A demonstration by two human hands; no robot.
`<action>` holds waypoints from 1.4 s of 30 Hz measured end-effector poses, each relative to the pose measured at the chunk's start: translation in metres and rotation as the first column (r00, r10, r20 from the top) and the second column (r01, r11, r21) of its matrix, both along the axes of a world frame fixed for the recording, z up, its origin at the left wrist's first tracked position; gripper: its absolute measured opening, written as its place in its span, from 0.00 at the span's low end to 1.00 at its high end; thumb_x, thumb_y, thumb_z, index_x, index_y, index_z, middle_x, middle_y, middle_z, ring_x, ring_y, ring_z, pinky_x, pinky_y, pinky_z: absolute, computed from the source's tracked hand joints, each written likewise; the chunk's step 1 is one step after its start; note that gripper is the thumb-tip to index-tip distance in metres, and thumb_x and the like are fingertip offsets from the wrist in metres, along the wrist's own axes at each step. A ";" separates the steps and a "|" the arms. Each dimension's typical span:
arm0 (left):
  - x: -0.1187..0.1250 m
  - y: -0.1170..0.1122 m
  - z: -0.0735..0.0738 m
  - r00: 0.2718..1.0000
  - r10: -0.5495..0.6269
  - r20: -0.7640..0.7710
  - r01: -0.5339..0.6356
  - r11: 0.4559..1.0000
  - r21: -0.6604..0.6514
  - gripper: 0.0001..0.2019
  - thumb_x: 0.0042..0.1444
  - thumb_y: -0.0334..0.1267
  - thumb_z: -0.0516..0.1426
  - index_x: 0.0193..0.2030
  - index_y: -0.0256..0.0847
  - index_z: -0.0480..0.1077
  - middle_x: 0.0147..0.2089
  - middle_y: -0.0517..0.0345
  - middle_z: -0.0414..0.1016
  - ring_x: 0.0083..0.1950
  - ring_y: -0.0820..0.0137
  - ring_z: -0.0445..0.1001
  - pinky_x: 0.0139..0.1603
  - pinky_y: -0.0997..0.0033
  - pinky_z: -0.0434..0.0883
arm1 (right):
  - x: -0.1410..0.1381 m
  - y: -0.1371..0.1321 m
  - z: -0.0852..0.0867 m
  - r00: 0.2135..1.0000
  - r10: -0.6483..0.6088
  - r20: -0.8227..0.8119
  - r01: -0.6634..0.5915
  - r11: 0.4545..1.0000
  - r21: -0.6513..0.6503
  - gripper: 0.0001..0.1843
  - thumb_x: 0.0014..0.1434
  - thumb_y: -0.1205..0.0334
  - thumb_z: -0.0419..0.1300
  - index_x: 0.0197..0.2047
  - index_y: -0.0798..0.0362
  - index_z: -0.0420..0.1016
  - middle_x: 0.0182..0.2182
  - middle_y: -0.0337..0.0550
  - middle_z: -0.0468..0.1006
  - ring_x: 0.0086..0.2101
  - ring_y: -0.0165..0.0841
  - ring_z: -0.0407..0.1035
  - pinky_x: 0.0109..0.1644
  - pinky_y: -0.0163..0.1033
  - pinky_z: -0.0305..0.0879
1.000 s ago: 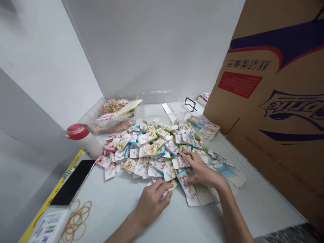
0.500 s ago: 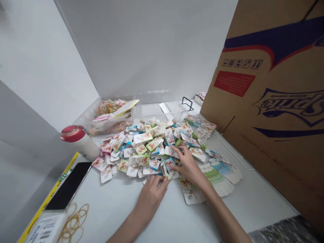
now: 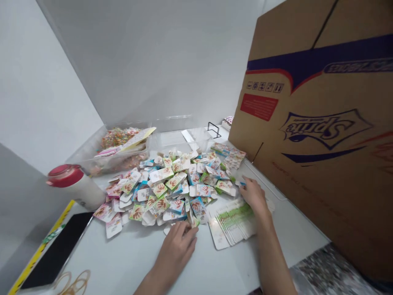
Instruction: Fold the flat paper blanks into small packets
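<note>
A heap of small printed cartons [image 3: 161,174], many with open flaps, covers the middle of the table. At its front edge, my left hand [image 3: 179,241] has its fingers curled against a small carton [image 3: 193,219] with green edging. Over to the right, my right hand [image 3: 253,196] pinches the end of a flat carton [image 3: 240,183] with blue print at the far end of a fanned row. That hand and forearm hide most of the blue part of the row. The fanned green flat cartons [image 3: 235,219] lie just left of the right wrist.
A large brown cardboard box [image 3: 276,135] stands along the right. At the back left is a clear plastic bin [image 3: 89,153] of colourful packets. A red-lidded bottle [image 3: 78,186], a black tablet-like slab [image 3: 58,250] and rubber bands [image 3: 75,282] lie along the left side.
My right hand has moved from the heap rightward to the fanned flat cartons. My left hand stays at the heap's front edge. The view has turned slightly right.
</note>
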State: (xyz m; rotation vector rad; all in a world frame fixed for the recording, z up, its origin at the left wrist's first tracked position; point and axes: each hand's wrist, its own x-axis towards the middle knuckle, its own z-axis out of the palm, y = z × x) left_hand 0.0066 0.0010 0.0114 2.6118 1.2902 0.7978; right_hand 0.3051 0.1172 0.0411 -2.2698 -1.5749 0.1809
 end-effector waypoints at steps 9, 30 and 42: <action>-0.005 0.006 -0.024 0.956 -0.081 0.282 0.033 0.985 0.171 0.12 0.62 0.34 0.53 0.51 0.46 0.72 0.44 0.54 0.73 0.45 0.68 0.73 0.47 0.71 0.72 | 0.005 -0.005 0.020 0.992 -0.111 -0.053 0.121 0.960 0.252 0.17 0.62 0.66 0.53 0.50 0.52 0.79 0.44 0.49 0.78 0.47 0.38 0.68 0.55 0.41 0.57; -0.009 0.019 0.003 0.322 0.646 0.693 -0.145 0.756 -0.638 0.35 0.60 0.58 0.48 0.66 0.33 0.57 0.68 0.40 0.57 0.71 0.53 0.50 0.70 0.51 0.50 | -0.165 -0.041 0.017 0.021 0.916 -0.401 -0.780 0.266 0.566 0.30 0.55 0.55 0.65 0.61 0.46 0.69 0.46 0.46 0.66 0.43 0.30 0.65 0.46 0.36 0.65; -0.019 0.016 0.017 0.228 0.557 0.799 0.381 0.704 -0.599 0.27 0.47 0.52 0.64 0.48 0.36 0.65 0.37 0.51 0.77 0.41 0.59 0.77 0.42 0.64 0.73 | -0.159 -0.040 0.022 0.230 0.890 -0.393 -0.724 0.426 0.542 0.11 0.61 0.63 0.58 0.46 0.49 0.78 0.39 0.42 0.66 0.33 0.26 0.62 0.37 0.32 0.59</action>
